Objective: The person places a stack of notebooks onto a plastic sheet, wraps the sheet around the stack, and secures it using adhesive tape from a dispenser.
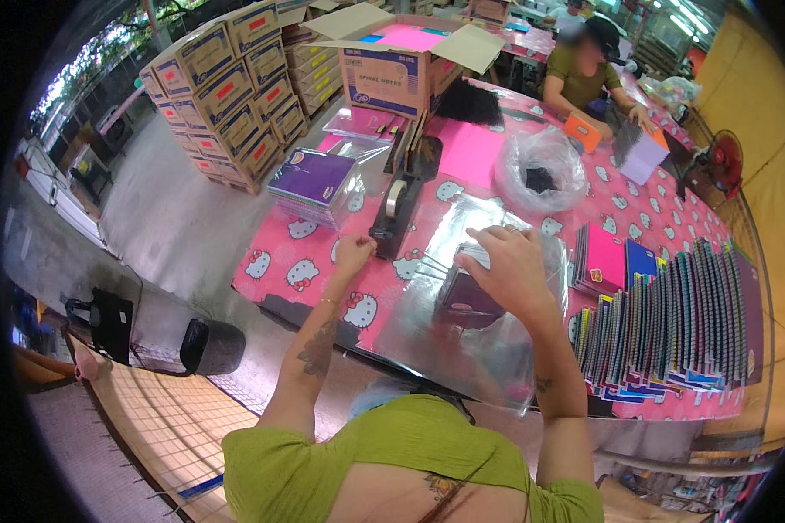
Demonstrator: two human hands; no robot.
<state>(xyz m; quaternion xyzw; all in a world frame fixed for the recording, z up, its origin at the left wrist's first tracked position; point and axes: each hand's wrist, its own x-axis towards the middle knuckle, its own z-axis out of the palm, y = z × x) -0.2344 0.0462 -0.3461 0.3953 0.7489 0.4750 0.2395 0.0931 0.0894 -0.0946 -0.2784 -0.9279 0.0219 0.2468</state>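
Note:
My left hand (356,254) is closed in a pinch at the front end of a black tape dispenser (401,199). Anything between its fingertips is too small to make out. Over a dark purple notebook stack (467,301) in clear plastic wrap, my right hand (513,263) spreads its fingers and rests on the upper end. The wrap (427,327) lies loose around the stack. Left of the dispenser is another stack of purple notebooks (314,177), wrapped in plastic.
Many spiral notebooks (672,309) stand in rows at right, beside pink ones (604,259). Behind are a clear plastic bag (542,172), pink sheet (469,152) and open carton (384,83). Across the table a co-worker (589,78) handles a notebook (641,155). Stacked cartons (222,96) stand left.

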